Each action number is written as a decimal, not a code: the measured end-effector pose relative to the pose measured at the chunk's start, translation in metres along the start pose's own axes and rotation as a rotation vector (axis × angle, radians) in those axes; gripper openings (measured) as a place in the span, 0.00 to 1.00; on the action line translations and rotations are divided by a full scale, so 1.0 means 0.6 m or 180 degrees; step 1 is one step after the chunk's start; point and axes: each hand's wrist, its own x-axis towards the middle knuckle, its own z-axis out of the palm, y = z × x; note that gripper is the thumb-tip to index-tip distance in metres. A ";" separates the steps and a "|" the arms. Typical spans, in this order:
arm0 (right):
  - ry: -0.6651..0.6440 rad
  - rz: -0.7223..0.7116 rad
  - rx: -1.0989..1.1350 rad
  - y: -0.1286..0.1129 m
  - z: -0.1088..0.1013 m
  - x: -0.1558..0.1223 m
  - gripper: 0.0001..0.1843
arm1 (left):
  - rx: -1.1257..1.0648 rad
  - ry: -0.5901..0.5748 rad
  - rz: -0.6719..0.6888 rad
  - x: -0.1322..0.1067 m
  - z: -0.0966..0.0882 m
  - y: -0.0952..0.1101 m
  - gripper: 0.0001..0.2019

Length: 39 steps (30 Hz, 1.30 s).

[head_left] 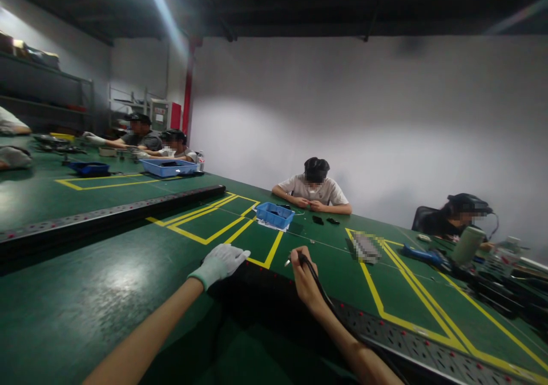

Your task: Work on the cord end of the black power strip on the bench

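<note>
My left hand (220, 264), in a white glove with a pale green cuff, lies on the far edge of a long black perforated bar (396, 336) dotted with red. Its fingers are stretched out, partly hidden from above. My bare right hand (306, 276) is closed around a pen-shaped tool (289, 261) with a metal tip. From the tool a black cable (322, 293) runs back along my forearm. The tip points left, over the green table (252, 247) just beyond the bar; I cannot tell whether it touches anything.
A second perforated bar (111, 216) lies to the left. Ahead stands a blue bin (274, 216), with a person (314, 188) seated behind it. Yellow tape (274, 250) marks the table. A green cylinder (469, 245) and a blue tool (423, 253) are at the right. Other people sit around.
</note>
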 end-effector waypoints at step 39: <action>-0.0908 -0.0466 -0.2553 -0.088 0.069 0.034 0.29 | -0.0068 -0.0017 -0.0212 0.005 0.000 0.003 0.19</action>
